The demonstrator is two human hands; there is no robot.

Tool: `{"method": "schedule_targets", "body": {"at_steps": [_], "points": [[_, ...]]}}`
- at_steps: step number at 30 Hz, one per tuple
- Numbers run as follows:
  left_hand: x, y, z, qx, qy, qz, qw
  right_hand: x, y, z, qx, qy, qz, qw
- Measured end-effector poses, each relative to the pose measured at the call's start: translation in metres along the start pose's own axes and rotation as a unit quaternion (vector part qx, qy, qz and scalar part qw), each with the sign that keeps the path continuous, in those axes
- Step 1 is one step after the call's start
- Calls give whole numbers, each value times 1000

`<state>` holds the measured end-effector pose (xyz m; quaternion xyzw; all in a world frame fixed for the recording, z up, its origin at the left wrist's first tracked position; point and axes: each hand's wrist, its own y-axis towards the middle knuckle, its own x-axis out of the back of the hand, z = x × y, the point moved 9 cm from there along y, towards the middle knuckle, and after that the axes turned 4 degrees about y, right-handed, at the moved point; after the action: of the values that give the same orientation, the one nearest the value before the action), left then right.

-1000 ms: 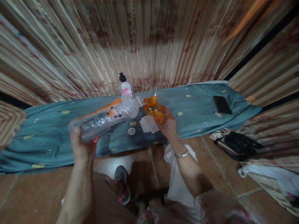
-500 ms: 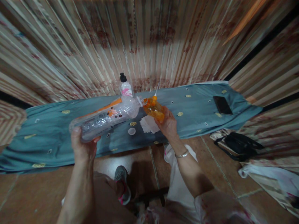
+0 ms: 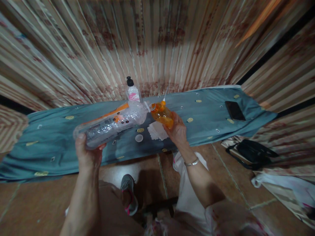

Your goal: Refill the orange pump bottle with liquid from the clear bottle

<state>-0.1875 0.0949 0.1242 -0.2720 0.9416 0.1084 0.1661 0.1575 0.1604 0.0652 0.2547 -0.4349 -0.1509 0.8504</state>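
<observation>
My left hand (image 3: 88, 149) is closed round the base of a large clear plastic bottle (image 3: 110, 124) with an orange label, tilted so its neck points right. In my right hand (image 3: 177, 130) is a small orange see-through bottle (image 3: 162, 115), its open mouth meeting the clear bottle's neck. Whether the two rims touch, I cannot tell. Behind them stands a clear pump bottle (image 3: 133, 93) with a black top and pink print. A white spray nozzle with a thin tube (image 3: 164, 98) shows just past the orange bottle. On the cloth below lie a round clear cap (image 3: 139, 138) and white tissue (image 3: 157, 131).
The long table has a blue-green cloth (image 3: 73, 131) with yellow pineapple prints. A dark phone (image 3: 235, 110) lies at its right. Striped curtains (image 3: 157, 49) hang behind. A black bag (image 3: 253, 153) is on the floor at right.
</observation>
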Motion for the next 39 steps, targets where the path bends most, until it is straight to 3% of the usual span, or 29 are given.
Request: {"method": "schedule_targets", "body": {"at_steps": [39], "points": [[1, 2, 1, -15, -14, 7, 1000, 1, 1, 1, 5, 5, -7, 1000]]}}
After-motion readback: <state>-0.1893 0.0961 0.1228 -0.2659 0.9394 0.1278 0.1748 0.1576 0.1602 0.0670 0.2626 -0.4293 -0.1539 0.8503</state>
